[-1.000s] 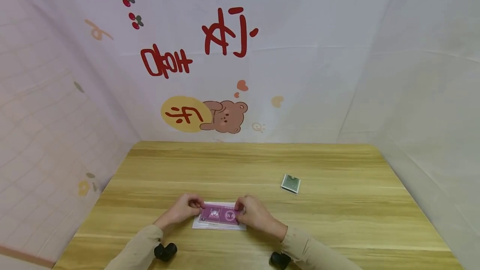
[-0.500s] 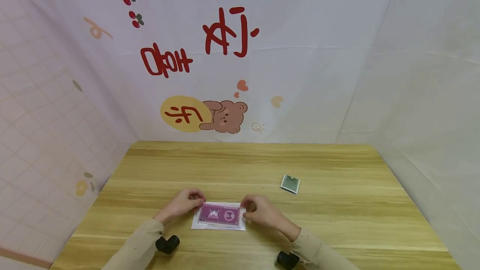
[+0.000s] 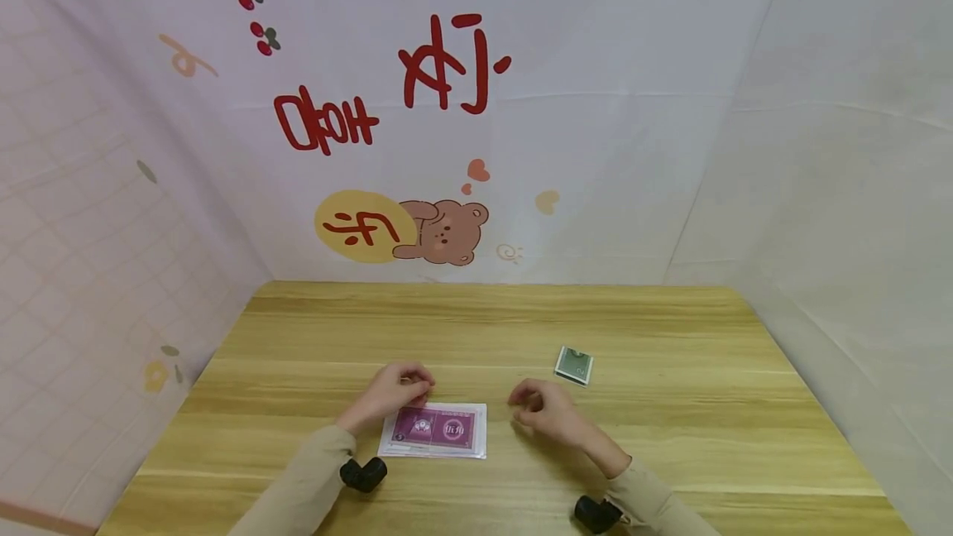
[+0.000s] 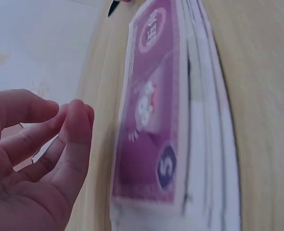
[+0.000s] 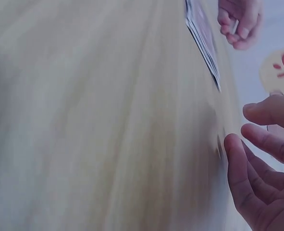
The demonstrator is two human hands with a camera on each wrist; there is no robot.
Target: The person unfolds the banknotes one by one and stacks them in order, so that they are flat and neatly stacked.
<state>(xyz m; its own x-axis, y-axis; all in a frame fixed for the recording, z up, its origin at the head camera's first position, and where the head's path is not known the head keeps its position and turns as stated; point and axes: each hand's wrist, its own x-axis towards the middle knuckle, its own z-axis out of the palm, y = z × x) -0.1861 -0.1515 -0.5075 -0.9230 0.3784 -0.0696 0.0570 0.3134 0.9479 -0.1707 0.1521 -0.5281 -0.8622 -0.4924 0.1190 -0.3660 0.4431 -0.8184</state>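
A stack of paper play banknotes (image 3: 439, 431) lies flat on the table, with a purple note marked 5 on top. In the left wrist view the stack (image 4: 146, 110) shows several white-edged layers. My left hand (image 3: 390, 394) hovers at the stack's far left edge, thumb and fingers loosely bent with nothing between them. To the right of the stack, and apart from it, my right hand (image 3: 551, 413) is held above the table, fingers loosely bent and holding nothing. Behind that hand lies a small green stack (image 3: 574, 366) with white edges, printed like a note.
The wooden table (image 3: 298, 329) runs back to a white printed cloth (image 3: 596, 147) with a bear and red characters. More cloth hangs at both sides. A black wrist device (image 3: 363, 475) is on the left sleeve, and another black device (image 3: 597, 513) on the right.
Both hands have come off the banknote stack. The right hand has moved away to the right; the left has shifted right along the far edge. Stack and green pile stay in place.
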